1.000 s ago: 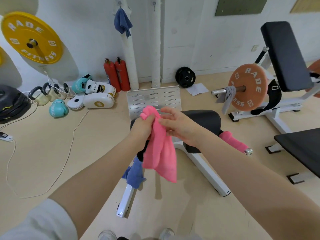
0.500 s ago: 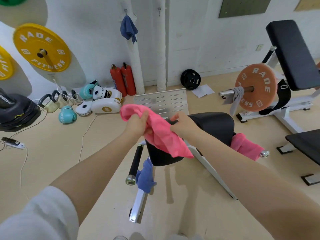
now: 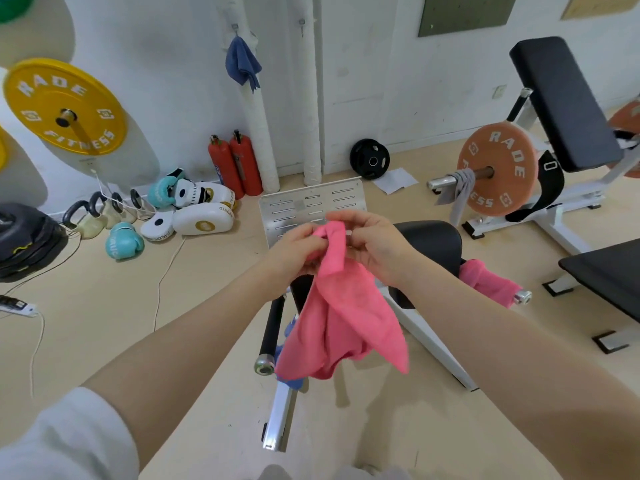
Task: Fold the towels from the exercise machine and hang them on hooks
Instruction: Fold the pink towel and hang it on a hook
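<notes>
A pink towel is being pinched at its top by the left hand and the right hand; the cloth is hanging toward 6 o'clock.

I see a white wall at the far side and a tan floor below it. A yellow weight plate hangs far left; two red fire extinguishers stand by white padded pipes (a green board sits higher up). Boxing gloves and kettlebells lie left, a black bench pad right.
</notes>
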### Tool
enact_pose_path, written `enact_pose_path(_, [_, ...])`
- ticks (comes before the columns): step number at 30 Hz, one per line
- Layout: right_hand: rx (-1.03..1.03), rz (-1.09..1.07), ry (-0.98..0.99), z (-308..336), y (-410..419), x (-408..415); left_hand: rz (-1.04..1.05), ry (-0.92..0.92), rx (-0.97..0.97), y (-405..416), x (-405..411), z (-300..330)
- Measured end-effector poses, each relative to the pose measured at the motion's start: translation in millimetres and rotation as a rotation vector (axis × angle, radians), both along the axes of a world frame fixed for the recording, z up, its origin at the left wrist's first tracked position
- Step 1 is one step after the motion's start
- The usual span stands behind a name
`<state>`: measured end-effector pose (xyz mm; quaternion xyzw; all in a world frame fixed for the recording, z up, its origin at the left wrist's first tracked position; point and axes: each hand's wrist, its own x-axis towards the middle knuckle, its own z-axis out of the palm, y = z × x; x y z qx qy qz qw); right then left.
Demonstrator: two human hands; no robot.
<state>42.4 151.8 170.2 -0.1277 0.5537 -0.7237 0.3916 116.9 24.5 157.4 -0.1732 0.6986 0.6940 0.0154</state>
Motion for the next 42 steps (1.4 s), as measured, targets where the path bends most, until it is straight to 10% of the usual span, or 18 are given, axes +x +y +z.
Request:
enact_pose_path(10, [0.470, -0.160, 0.907, -1.4, 27.2, 0.1, 0.163, 0.072, 0.137, 16.5, -7.1, -15.2])
enact_pose_path(14, [0.343, -0.059, 0.822, 6.3, 48.7, -1.2, 0.433, 0.063, 0.248, 27.3, -12.1, -16.2])
enact_pose_path(21, [0.205, 0.041, 0.674, 1.4, 68.5, -2.9, 0.054, 0.203, 0.505, 70.4, -13.7, -16.9])
enact_pose_path(30, [0.017, 0.379, 0.406, 8.2, 104.0, -14.3, -0.019, 0.197, 0.380, 101.5, -12.3, -21.0])
enact_pose_path(42, [0.422, 0.071, 0.844, 3.8, 106.4, -10.8, -0.029, 0.123, 0.528, 113.9, -13.5, -21.8])
